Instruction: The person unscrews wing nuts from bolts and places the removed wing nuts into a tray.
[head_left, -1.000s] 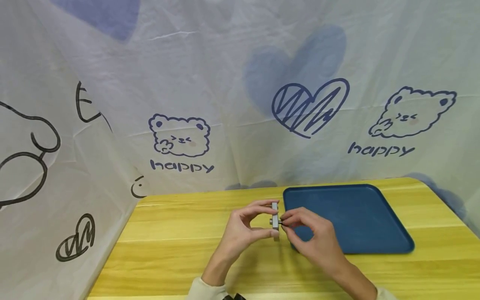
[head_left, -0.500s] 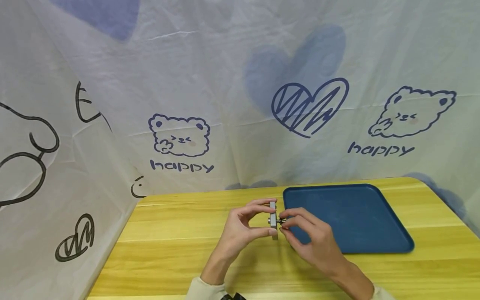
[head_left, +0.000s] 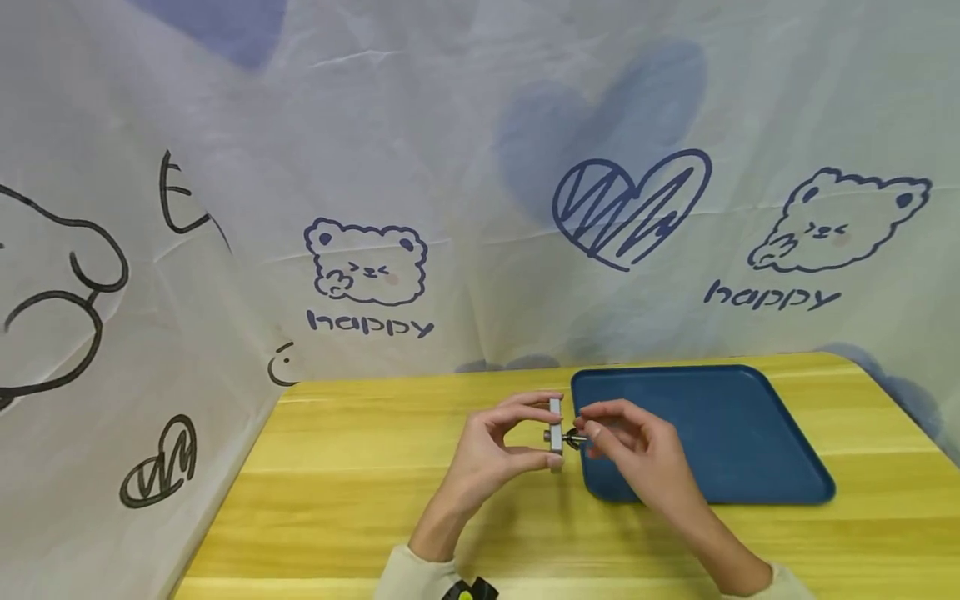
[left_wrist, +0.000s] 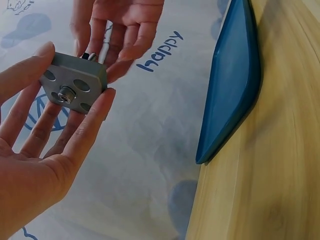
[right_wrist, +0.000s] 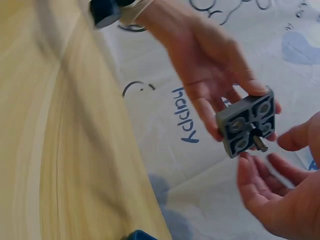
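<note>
A square grey metal plate point(left_wrist: 75, 80) with round corner holes is held by its edges between the thumb and fingers of my left hand point(head_left: 480, 454). Through its middle passes a screw, whose socket head point(left_wrist: 66, 95) faces left. The threaded end point(right_wrist: 261, 144) sticks out on the plate's ribbed side, with a small black piece point(right_wrist: 255, 133) round it close to the plate. My right hand point(head_left: 648, 458) hovers just right of that end. In the right wrist view its thumb and bent fingers stand apart, with nothing seen between them.
Behind and right of the hands a blue tray point(head_left: 712, 433) lies on the wood-grain table point(head_left: 360, 492). A white cloth with printed hearts and bears point(head_left: 366, 262) hangs along the back and left. A black device point(head_left: 471, 590) sits on my left wrist.
My right fingers, earlier close on the screw's threaded end, have spread and drawn back slightly to the right. The left hand keeps its hold on the plate. The head view has shifted a little.
</note>
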